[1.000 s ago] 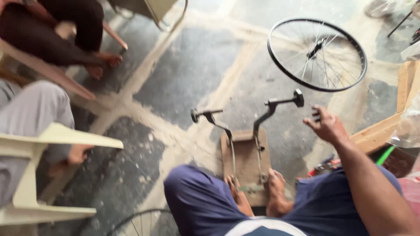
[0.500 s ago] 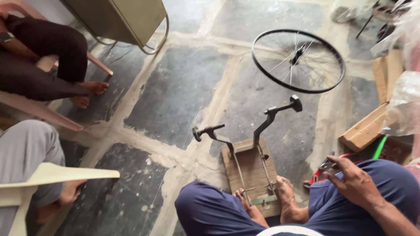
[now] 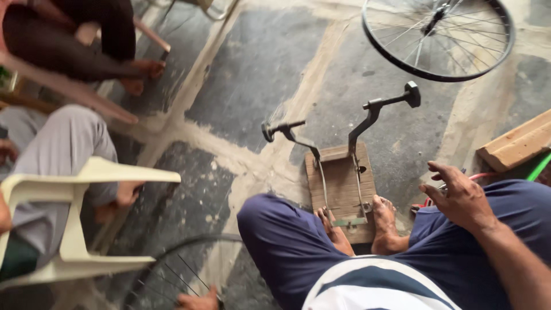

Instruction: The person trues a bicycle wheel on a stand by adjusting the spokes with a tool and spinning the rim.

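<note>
Floor: dark grey stone slabs (image 3: 252, 63) with wide pale mortar joints (image 3: 195, 138). Furniture: cream moulded plastic chair (image 3: 74, 229), left. Even daylight.

Up top right, a spoked bicycle wheel (image 3: 439, 34) lies flat on the stone floor (image 3: 258, 74), dark slabs with pale joints running between them. In the middle, a wooden board (image 3: 340, 182) carries a metal stand, two bent arms (image 3: 376, 109) reaching up and apart. Off to the right edge, a wooden block (image 3: 516, 146) sits angled, a green rod (image 3: 539, 166) just beside it. Over on the left, a cream plastic chair (image 3: 80, 189) with a person in grey trousers (image 3: 60, 143) close by, and another seated person in dark trousers (image 3: 74, 40) at the top corner, bare feet on the floor.
</note>
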